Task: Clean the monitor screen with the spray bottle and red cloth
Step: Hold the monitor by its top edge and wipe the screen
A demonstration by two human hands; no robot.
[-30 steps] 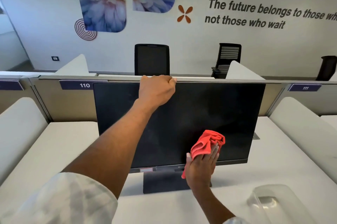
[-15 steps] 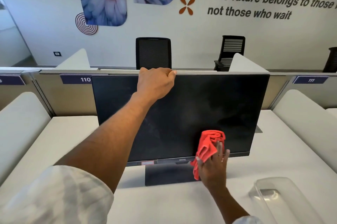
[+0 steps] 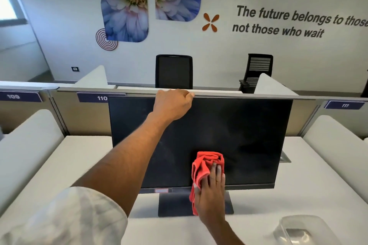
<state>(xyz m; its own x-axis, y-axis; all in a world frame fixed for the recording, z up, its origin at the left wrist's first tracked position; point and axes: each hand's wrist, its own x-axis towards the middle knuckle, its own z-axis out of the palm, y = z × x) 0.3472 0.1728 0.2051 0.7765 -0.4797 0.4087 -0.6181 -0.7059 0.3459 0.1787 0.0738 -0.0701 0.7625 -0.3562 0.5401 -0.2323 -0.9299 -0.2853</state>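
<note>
A wide white desk [image 3: 79, 155] holds a big black flat monitor [image 3: 249, 135] near its far edge, in the middle. The left hand [image 3: 172, 103] grips the monitor's top edge, and its curled fingertips are hidden behind it. The right hand [image 3: 211, 195] presses straight fingers on a crumpled red cloth [image 3: 207, 163], flat against the low middle of the screen. This hand hides part of the stand. At the desk's near right corner sits a blurry clear thing [image 3: 302, 228], cut off; I cannot tell what it is.
</note>
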